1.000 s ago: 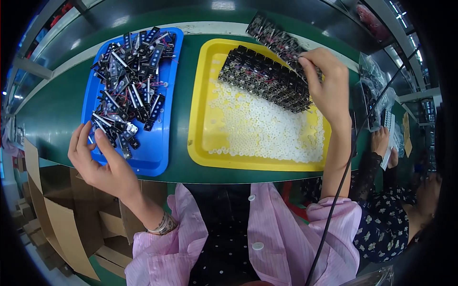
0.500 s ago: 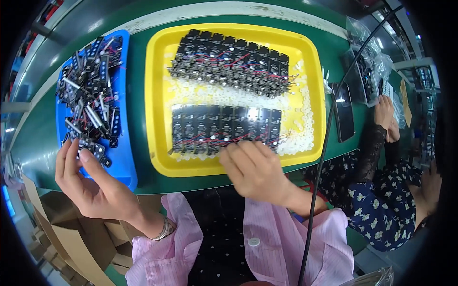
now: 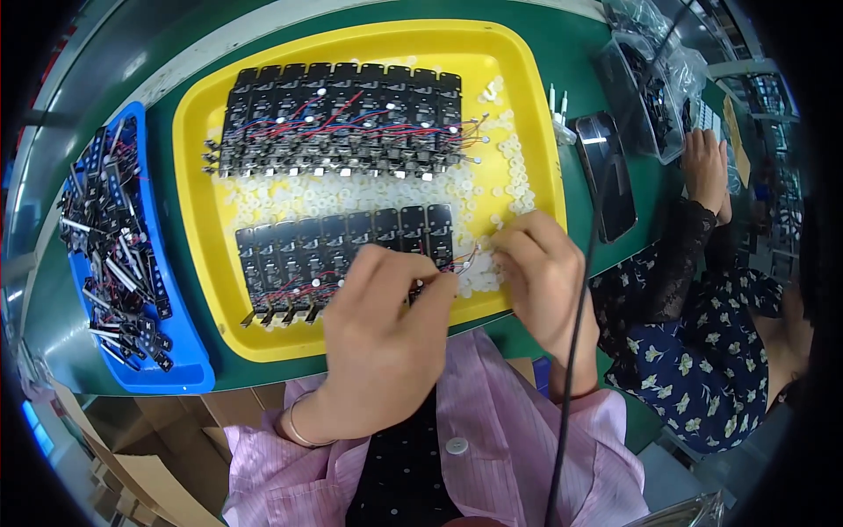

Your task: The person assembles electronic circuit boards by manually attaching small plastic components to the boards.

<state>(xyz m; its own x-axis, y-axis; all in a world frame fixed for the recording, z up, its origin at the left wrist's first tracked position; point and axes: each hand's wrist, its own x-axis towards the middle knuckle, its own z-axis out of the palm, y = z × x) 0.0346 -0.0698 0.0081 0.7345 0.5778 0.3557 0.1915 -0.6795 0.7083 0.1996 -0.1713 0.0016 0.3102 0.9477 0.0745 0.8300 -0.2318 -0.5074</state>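
A yellow tray [image 3: 195, 263] holds two groups of black circuit boards and many small white plastic rings [image 3: 351, 188]. The far boards [image 3: 351, 97] carry red and blue wires and metal parts; a similar row of near boards [image 3: 316, 241] lies closer to me. My left hand [image 3: 382, 342] is over the near row's right end, thumb and fingers pinched together. What lies between its fingertips is mostly hidden. My right hand [image 3: 546, 281] is at the tray's right side, fingers curled together above the loose rings. Anything in its fingertips is too small to make out.
A blue tray [image 3: 189, 351] heaped with dark parts and silvery pieces stands on the left. On the right lie a phone [image 3: 606, 180] and a clear plastic box [image 3: 654, 105]. A black cable [image 3: 575, 369] crosses the view; another person's hand [image 3: 705, 171] is beyond it.
My left hand has moved from the blue tray to the near boards and closed. My right hand has shifted right, off the boards to the loose rings. The view has turned somewhat.
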